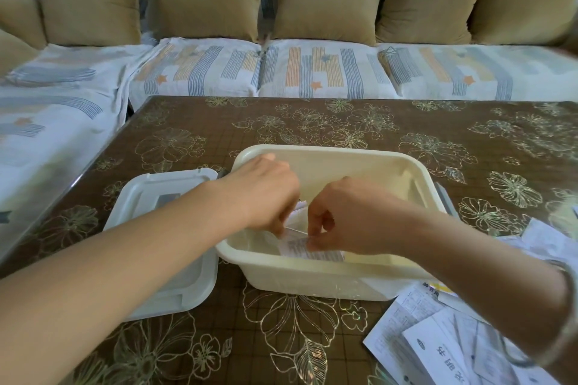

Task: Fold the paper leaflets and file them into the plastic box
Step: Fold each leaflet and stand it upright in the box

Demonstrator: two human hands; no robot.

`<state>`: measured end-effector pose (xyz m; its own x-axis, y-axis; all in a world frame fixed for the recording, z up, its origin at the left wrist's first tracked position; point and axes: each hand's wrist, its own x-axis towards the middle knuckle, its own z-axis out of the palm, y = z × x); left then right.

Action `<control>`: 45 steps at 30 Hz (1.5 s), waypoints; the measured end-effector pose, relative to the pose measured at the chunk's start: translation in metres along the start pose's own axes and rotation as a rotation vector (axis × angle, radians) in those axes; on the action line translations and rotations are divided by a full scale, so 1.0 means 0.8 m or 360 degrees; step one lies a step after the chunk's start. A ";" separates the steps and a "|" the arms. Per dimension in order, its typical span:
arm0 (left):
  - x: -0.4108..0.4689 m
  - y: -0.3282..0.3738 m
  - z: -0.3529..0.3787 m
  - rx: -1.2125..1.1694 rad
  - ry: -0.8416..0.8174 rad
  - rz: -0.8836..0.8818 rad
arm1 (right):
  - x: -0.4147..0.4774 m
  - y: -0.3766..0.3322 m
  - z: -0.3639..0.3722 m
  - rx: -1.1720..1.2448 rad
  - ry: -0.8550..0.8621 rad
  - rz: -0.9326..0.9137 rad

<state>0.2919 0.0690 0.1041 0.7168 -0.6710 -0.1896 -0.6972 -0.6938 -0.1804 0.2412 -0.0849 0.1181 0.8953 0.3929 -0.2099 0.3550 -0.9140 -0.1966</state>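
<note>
A cream plastic box [316, 278] stands open on the table in front of me. Both my hands reach down into it. My left hand [266, 193] and my right hand [341, 215] pinch a folded white leaflet [308, 250] with small print, which stands near the box's front wall. More folded paper shows between my hands, partly hidden by the fingers. Several unfolded leaflets [438, 334] lie on the table at the lower right, under my right forearm.
The box's white lid [169, 196] lies to the left of the box, under my left forearm. The brown floral table [312, 121] reaches to a sofa [250, 68] with tan cushions at the back and left. A bangle [563, 315] circles my right wrist.
</note>
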 end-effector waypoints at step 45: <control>-0.104 0.068 -0.027 -0.1093 0.1070 -0.0194 | -0.138 0.021 0.000 0.0676 0.1012 0.0389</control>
<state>0.1944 0.0817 0.1309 0.7888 -0.4457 0.4233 -0.6125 -0.6271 0.4812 0.1484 -0.1437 0.1376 0.9617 -0.0636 0.2668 0.1109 -0.7996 -0.5902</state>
